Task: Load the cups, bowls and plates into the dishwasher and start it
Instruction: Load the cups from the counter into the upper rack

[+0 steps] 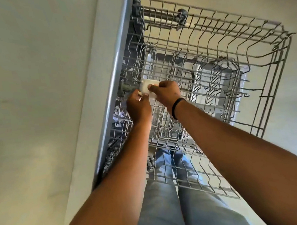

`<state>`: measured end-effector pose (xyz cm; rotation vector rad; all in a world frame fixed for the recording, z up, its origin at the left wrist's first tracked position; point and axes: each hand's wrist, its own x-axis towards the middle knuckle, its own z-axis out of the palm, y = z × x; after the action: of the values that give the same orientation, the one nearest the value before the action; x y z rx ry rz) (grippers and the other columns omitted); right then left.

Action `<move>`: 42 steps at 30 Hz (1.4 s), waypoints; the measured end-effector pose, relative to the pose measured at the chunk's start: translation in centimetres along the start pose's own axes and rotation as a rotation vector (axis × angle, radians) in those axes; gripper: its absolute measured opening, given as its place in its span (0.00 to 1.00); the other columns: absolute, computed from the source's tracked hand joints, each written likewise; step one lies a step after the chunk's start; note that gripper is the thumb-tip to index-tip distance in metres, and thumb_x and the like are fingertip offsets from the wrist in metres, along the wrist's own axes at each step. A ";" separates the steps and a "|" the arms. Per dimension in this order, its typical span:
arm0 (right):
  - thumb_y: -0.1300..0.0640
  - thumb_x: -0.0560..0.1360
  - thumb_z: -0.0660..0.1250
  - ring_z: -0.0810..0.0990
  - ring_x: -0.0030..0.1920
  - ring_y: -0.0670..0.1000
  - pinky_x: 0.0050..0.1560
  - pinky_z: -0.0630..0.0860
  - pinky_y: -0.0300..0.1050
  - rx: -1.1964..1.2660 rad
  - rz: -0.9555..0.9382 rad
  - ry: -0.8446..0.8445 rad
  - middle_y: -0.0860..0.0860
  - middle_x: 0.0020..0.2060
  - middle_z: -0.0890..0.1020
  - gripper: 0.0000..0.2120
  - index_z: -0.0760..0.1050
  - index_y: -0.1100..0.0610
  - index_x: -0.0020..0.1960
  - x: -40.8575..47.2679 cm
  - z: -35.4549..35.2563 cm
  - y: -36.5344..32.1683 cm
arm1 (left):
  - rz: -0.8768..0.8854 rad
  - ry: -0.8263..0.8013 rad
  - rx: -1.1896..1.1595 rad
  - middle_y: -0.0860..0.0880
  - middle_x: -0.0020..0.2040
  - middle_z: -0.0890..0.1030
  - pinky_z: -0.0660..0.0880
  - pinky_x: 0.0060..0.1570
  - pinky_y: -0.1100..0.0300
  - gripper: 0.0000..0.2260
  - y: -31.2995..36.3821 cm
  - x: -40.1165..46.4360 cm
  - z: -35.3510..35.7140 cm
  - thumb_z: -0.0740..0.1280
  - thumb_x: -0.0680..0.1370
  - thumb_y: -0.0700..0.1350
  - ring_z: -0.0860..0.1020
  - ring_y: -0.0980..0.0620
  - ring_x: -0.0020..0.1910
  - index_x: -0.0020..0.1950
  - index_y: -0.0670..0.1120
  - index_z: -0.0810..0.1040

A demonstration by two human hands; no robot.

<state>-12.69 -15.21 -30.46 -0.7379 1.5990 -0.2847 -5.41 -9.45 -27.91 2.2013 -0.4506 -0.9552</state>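
Nearest are the person's jeans (pixel 163 206), seen between two outstretched forearms. Beyond them both hands meet over the pulled-out upper wire rack (pixel 202 57) of the dishwasher. The left hand (pixel 138 108) and the right hand (pixel 167 92), which has a dark wristband (pixel 177 108), pinch a small white cup (pixel 148 88) from opposite sides, near the rack's left edge beside the pale countertop (pixel 34 86). Below, through the wires, the lower rack (pixel 218 81) shows.

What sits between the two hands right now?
A small white cup, gripped by left hand and right hand over the upper rack, head view.
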 end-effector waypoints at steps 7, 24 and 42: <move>0.45 0.71 0.76 0.80 0.36 0.55 0.45 0.83 0.58 -0.095 -0.019 0.101 0.53 0.33 0.82 0.17 0.77 0.57 0.35 0.9 0.5 -0.7 | -0.024 0.030 -0.039 0.48 0.44 0.84 0.74 0.40 0.57 0.04 -0.1 0.8 1.1 0.68 0.79 0.40 0.81 0.49 0.43 0.46 0.47 0.80; 0.44 0.70 0.71 0.78 0.37 0.55 0.48 0.83 0.59 0.026 0.034 0.096 0.53 0.34 0.77 0.18 0.77 0.60 0.40 -0.7 0.4 -0.4 | -0.078 -0.014 -0.088 0.46 0.51 0.84 0.79 0.44 0.54 0.08 1.1 -0.4 0.5 0.69 0.78 0.42 0.83 0.47 0.48 0.56 0.42 0.81; 0.55 0.78 0.68 0.82 0.39 0.53 0.41 0.79 0.46 -0.068 -0.203 -0.030 0.56 0.40 0.86 0.06 0.81 0.56 0.46 -18.9 -8.4 -5.3 | -0.104 -0.208 -0.314 0.45 0.59 0.81 0.83 0.50 0.49 0.18 6.4 -13.8 -6.6 0.67 0.82 0.48 0.83 0.48 0.52 0.71 0.47 0.73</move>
<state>-19.09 -9.74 -10.79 -0.9553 1.5134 -0.3656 -10.04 -3.44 -13.14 1.8660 -0.2601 -1.2287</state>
